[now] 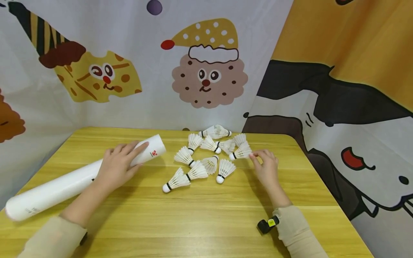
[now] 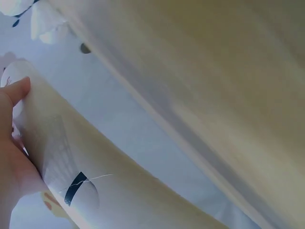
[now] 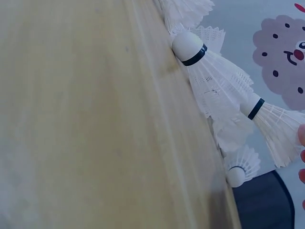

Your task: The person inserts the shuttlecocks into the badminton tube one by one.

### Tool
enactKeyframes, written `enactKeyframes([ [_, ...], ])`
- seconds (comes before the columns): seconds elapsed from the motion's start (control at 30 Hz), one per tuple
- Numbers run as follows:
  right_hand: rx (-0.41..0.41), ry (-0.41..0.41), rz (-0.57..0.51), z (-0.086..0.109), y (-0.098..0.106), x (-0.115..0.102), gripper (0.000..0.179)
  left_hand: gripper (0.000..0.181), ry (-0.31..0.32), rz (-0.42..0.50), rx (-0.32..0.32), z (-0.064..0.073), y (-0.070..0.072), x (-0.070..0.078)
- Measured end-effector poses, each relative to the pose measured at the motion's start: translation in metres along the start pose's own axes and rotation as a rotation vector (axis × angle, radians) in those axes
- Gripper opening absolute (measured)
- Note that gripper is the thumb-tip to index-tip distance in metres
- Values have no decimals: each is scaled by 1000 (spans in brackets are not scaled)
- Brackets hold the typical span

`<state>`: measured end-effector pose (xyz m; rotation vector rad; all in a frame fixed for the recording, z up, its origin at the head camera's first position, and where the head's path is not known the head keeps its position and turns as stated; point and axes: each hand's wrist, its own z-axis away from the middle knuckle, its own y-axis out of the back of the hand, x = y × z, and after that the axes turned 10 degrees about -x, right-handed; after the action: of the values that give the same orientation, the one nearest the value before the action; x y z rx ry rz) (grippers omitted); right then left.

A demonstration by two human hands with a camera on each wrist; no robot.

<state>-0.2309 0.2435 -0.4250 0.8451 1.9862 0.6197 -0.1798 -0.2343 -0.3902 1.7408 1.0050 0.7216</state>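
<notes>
On the right side of a loose cluster of shuttlecocks point(image 1: 209, 144), towards the far edge of the wooden table point(image 1: 193, 222), we find the one shuttlecock point(image 1: 241, 153) that the right hand point(image 1: 267, 170) pinches, thumb and fingertips at the rim of its skirt. Its white cork point(image 1: 232, 157) points left; whether it is lifted clear of the wood we cannot tell. We judge it very light, so a gentle pinch should be plenty. The skirt looks springy but fragile: squeezed hard, its ribs could bend or split. The cork should be firmer, and we think it the sturdier place to take hold. Neighbouring skirts sit close enough to snag, which calls for a soft pull.

Well to the left, the left hand point(image 1: 117, 165) clasps a long white tube point(image 1: 64, 190) near its right end, fingers laid over the top. We take the tube for stiff and fairly light, with a smooth, glossy face that could slip or roll; a broad grip round the barrel suits it better than a fingertip hold.
</notes>
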Motion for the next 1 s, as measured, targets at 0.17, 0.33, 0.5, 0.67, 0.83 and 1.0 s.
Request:
enactKeyframes([
  [0.17, 23, 20, -6, -1, 5, -7, 10, 81, -15, 17, 34, -3, 4, 9],
  [0.33, 64, 53, -17, -3, 11, -17, 11, 81, -3, 64, 34, -5, 9, 18],
  [0.5, 91, 91, -29, -5, 17, -26, 10, 79, -6, 100, 47, -6, 13, 25],
  [0.67, 98, 115, -51, -6, 22, -40, 9, 78, -29, 116, 77, -8, 17, 30],
  [0.83, 115, 140, -88, -7, 27, -55, 9, 78, -48, 136, 91, -10, 20, 37],
  [1.0, 141, 177, -140, -9, 29, -68, 8, 78, -60, 147, 101, -11, 21, 43],
])
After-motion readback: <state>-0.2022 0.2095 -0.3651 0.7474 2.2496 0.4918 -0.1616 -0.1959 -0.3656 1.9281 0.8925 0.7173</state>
